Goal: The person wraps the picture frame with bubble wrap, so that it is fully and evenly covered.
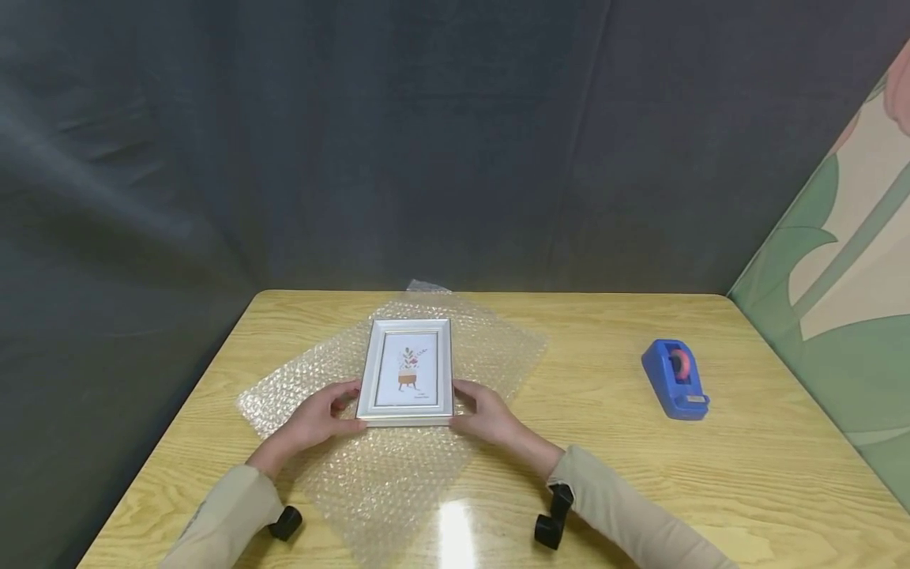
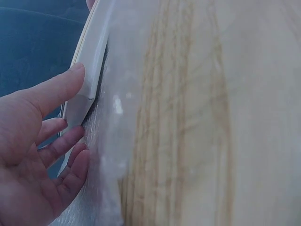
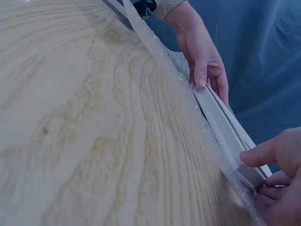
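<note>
Over wooden tabletop (image 1: 604, 474), before drape (image 1: 455, 158) — frame (image 1: 405, 399) clamped between left hand (image 1: 318, 416) and right hand (image 1: 490, 415)

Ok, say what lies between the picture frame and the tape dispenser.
The head view shows the right hand, part of the bubble wrap, then bare table.

Long beige slvs (image 1: 229, 510); small blk wrist cams (image 1: 286, 523), L & R.

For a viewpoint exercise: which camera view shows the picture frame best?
The head view: the picture frame, facing up, shows nearly its whole front. The left wrist view catches only an edge and corner; the right wrist, mainly one side, the front a thin sliver.
</note>
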The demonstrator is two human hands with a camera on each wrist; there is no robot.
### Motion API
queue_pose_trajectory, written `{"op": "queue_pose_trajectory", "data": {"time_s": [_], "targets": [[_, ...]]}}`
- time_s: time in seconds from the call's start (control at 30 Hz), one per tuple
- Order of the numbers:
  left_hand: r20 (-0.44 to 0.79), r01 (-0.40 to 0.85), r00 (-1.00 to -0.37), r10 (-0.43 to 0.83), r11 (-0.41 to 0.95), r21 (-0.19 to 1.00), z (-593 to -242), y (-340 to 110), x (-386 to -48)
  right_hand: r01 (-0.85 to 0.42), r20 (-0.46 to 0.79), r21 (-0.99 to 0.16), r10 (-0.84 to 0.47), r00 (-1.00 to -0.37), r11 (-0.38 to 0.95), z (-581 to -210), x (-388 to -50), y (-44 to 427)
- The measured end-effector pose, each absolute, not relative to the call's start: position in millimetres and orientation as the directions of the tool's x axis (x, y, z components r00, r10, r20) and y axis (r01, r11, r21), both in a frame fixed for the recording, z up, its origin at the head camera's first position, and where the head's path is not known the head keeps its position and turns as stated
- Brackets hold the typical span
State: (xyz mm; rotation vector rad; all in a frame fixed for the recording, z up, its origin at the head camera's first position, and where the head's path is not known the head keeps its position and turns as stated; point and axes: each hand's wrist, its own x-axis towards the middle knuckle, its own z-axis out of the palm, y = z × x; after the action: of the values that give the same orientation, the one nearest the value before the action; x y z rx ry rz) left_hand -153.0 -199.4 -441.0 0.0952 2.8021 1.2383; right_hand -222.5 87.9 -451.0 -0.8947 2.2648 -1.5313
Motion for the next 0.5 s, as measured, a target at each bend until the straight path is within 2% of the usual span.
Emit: {"op": "queue_pose_trajectory", "data": {"time_s": [0.17, 0.5], "targets": [[-0.062, 0.014, -0.995, 0.082, 0.705, 0.709, -440.8, -199.5, -153.8, -0.344, 0.113, -0.9, -0.617, -0.779, 0.269, -451.3, -223.8, 91.3], [-0.078, 0.011, -0.991, 0.108, 0.651, 0.759, -437.6, -201.3, -153.4, -0.349, 0.119, -0.903, -0.634, -0.764, 0.251, -453.1, -223.9, 93.1]]}}
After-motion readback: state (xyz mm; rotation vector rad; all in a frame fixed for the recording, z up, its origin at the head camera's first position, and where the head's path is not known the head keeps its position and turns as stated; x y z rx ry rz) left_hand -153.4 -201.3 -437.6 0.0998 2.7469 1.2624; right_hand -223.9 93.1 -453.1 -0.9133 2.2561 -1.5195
